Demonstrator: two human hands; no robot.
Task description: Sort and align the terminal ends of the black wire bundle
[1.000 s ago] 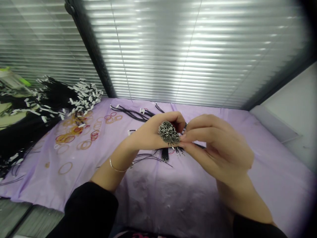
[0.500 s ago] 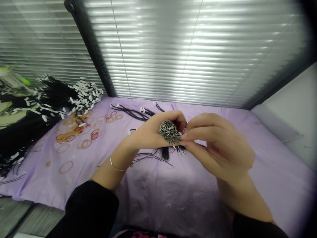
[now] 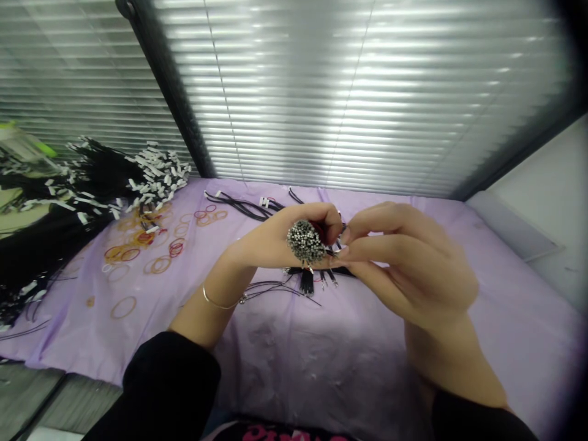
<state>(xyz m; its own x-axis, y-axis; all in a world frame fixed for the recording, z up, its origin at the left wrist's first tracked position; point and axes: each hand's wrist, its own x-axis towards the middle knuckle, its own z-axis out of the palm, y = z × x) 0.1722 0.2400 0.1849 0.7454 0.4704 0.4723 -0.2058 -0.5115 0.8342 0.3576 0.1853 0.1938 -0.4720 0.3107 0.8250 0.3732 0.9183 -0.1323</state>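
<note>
A thick bundle of black wires (image 3: 305, 242) is gripped in my left hand (image 3: 275, 236), its silvery crimped ends packed together and facing me. Close to the right of it, my right hand (image 3: 408, 263) pinches a black wire (image 3: 331, 252) between thumb and fingers. Part of that wire is hidden behind the fingertips. Below the hands, a smaller group of black wires (image 3: 307, 283) with metal ends lies on the purple cloth (image 3: 294, 349).
Black wires with white connectors (image 3: 160, 174) form a big heap at the left. Yellow and red rubber bands (image 3: 142, 239) are scattered beside it. More black cables (image 3: 239, 207) lie behind my left hand. Window blinds (image 3: 294, 92) rise along the table's back edge.
The bundle in my left hand has shifted slightly left, and its ends now face me more squarely. My right fingers are a little farther from the bundle's ends, with a wire showing between.
</note>
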